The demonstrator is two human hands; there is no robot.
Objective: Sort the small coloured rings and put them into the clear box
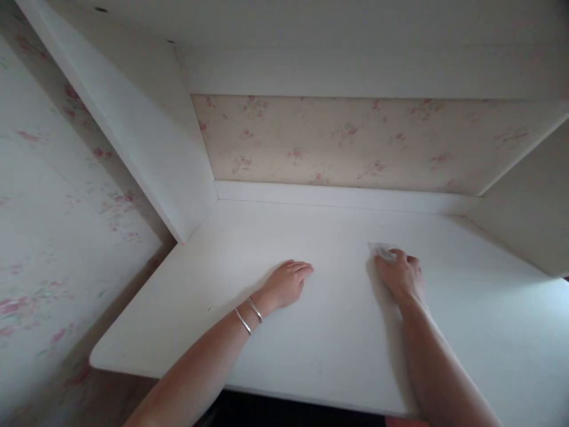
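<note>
Plain white across the counter [338, 350], save a dark speck [209, 309]. White too on the side panel [133, 112] and back strip [347, 197]. Patterned with pinkish-red flowers and grey-green leaves over white on the left wallpaper [57, 196]; dotted with pink sprays over beige on the back wallpaper [284, 133]. Whitish grey on the crumpled tissue [383, 249]. Silver on the 2 bangles [243, 321].

A crumpled pale wipe [377, 248] lies on the white desktop [338, 296].

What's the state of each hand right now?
Left hand: open, resting on the white desktop, nothing visibly held.
Right hand: closed on a whitish cloth or tissue.
</note>
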